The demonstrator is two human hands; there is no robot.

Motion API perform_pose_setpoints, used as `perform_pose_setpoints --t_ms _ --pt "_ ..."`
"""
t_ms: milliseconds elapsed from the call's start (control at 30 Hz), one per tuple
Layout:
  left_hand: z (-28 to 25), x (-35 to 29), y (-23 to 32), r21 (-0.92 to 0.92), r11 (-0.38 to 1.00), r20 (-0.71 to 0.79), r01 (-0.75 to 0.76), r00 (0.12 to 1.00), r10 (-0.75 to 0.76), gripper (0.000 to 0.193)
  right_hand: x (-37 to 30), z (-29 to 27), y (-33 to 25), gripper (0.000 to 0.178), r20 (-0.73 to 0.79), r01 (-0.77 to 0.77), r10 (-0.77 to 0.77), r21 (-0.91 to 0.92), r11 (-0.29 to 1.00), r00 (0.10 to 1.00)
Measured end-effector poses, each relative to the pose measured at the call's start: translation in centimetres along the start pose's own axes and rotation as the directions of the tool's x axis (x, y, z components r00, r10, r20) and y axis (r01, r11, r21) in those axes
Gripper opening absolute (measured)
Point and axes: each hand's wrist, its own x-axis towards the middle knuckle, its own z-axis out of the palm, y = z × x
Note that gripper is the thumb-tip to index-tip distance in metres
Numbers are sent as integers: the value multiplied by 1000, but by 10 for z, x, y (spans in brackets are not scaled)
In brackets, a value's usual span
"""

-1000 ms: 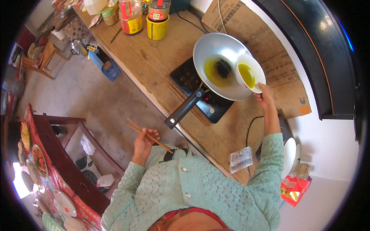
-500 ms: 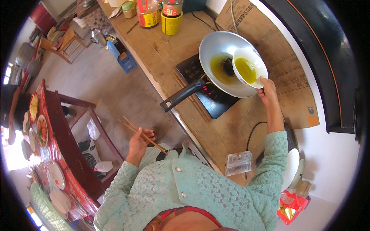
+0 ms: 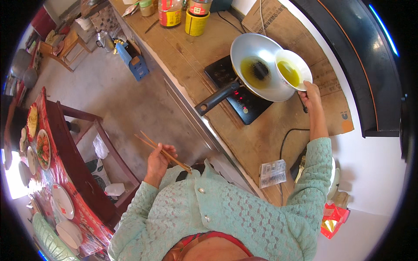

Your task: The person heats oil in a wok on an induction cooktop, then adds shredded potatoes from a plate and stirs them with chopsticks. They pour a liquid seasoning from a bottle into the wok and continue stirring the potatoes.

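White bowl point(image 3: 301, 64), upper right of the frame, as I view it from my remote post through the head camera. Brown surface point(image 3: 191, 52), the broadest part I can make out, runs diagonally from the upper left toward the lower centre-right. Mint-green cardigan point(image 3: 244, 211), worn by the person, fills much of the lower middle. Red-covered surface point(image 3: 75, 185), lower left, carries several plates, one bearing orange-red food. Cardboard sheet point(image 3: 333, 106) lines the far side of the brown surface, at the upper right.

Silver wok point(image 3: 246, 45), right of upper centre, contains a pool of yellow-green liquid with a dark patch in it; its black handle points toward the lower left. Black cooker point(image 3: 254, 112), partly hidden beneath the wok, shows red lights. The bowl overlaps the wok's right side; I cannot tell whether the two touch. Inside it I observe a similar yellow-green liquid, gathered toward the left.

Right hand point(image 3: 310, 96) reaches the bowl at its lower right edge, the fingers pinching the rim. Left hand point(image 3: 159, 164), left of centre and well apart from the wok, has its fingers curled about two chopsticks point(image 3: 180, 162), the slenderest items I record, slanting from upper left to lower right, their lower ends near the cardigan.
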Motion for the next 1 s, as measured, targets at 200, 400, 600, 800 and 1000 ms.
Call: perform_pose_setpoints --t_ms 200,400,600,800,1000 --pt "-28 -13 16 -40 999 -25 -19 1000 18 29 -5 4 12 20 -50 -72 75 52 996 996" --pt "-52 -27 44 -41 996 -28 -78 997 77 29 -37 35 -4 20 44 -52 50 62 997 998" --pt "-74 -49 78 -1 985 -71 -173 982 173 29 -71 88 -35 20 183 -58 37 107 993 982" --pt "-88 -74 93 13 941 -130 -339 932 337 30 -108 173 -80 21 381 16 -36 55 998 924" --pt "-95 -130 99 187 797 -229 -574 764 604 32 -154 284 -117 22 624 131 -122 31 991 772"
